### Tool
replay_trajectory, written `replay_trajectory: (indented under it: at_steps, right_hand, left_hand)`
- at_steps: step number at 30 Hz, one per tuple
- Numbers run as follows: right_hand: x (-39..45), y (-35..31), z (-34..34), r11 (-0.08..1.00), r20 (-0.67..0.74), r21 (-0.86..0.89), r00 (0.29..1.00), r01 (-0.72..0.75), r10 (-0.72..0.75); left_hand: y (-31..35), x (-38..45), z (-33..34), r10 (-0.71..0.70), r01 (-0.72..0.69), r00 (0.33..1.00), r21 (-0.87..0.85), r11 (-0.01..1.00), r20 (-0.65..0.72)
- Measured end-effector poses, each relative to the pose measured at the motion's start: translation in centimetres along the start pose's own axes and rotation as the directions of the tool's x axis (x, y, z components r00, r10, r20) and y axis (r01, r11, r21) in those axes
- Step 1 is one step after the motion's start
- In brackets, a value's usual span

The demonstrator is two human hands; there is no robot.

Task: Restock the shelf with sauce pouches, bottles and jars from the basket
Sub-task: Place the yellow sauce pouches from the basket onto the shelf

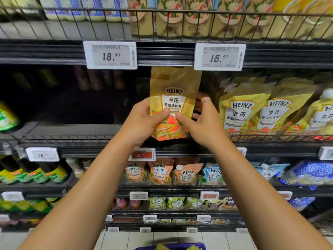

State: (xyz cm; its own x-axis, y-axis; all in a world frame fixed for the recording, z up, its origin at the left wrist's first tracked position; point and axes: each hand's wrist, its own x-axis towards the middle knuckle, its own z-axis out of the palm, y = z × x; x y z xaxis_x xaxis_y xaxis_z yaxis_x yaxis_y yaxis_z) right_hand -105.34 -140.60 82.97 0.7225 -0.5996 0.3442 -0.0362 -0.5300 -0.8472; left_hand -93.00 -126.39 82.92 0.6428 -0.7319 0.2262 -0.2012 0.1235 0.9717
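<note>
While held up at the shelf [72, 139] edge, still not put down: one yellow sauce pouch [173, 103]. Gripped by both hands, left hand [144, 121] on its left side, right hand [203, 123] on its right. Thumbs pressed on the front near the bottom, almost meeting over the fruit picture. Fingers curled round the back, so mostly hidden; only a few right fingers [204, 101] peeking out, one with a ring. Bottom of the pouch hanging just above the low wire rail [72, 137].

Just beside the right fingers, a row of the same yellow pouches [243, 112] already standing. Hard to say which of them came from the basket. Past the left fingers, a big dark gap with nothing at the front, only some dim bottles [93, 78] far at the back. Plenty of room to fill, then.

Way below the hands, at the very bottom, the blue basket [173, 246] rim, with a few yellowish tops poking up. So more to unpack, probably. Looks like somewhere in the middle of the job, not near the end. Next bit, most likely: slide the pouch in beside its twins and stand it up straight.
</note>
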Motion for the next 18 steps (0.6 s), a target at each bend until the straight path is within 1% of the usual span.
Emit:
replay_trajectory:
  at_steps: [2,4,6,8,9,11,13,15,17,18]
  right_hand:
    - [0.6,0.2,-0.3,0.998,-0.016,0.019,0.998,-0.063,0.064]
    - [1.0,0.5,-0.6,0.994,-0.035,-0.006,0.993,-0.109,0.109]
    - [1.4,0.7,-0.7,0.989,-0.029,-0.021,0.989,-0.148,0.148]
    - [1.7,0.7,-0.9,0.984,-0.043,-0.012,0.984,-0.176,0.175]
    - [1.9,0.7,-0.9,0.982,-0.077,-0.021,0.980,-0.188,0.186]
    - [2.0,0.3,-0.9,0.976,-0.144,-0.040,0.968,-0.213,0.205]
    - [1.9,-0.3,-0.6,0.972,-0.212,-0.115,0.961,-0.206,0.178]
    - [1.7,-1.2,-0.2,0.969,-0.304,-0.182,0.947,-0.165,0.105]
    - [2.0,-1.9,0.0,0.973,-0.372,-0.184,0.926,-0.139,0.062]
    - [2.2,-2.1,0.1,0.975,-0.377,-0.179,0.925,-0.129,0.053]
  left_hand:
    - [0.7,0.8,-0.4,-0.018,0.015,1.000,0.197,0.980,0.013]
    - [1.3,1.3,-1.3,-0.025,-0.007,0.997,0.423,0.906,0.070]
    - [1.5,1.5,-1.8,-0.059,-0.008,0.992,0.527,0.850,0.111]
    - [1.3,1.7,-2.1,-0.099,0.027,0.990,0.571,0.821,0.097]
    - [1.2,1.8,-2.2,-0.109,0.037,0.990,0.577,0.816,0.090]
    - [1.1,2.1,-2.1,-0.111,0.049,0.990,0.536,0.843,0.085]
    - [1.2,2.4,-2.0,-0.068,0.042,0.997,0.490,0.871,0.035]
    - [1.3,3.0,-2.1,-0.015,0.050,0.996,0.436,0.899,-0.084]
    - [1.7,3.6,-1.9,0.013,0.062,0.977,0.341,0.938,-0.213]
    - [1.7,4.0,-1.7,0.016,0.053,0.969,0.270,0.961,-0.245]
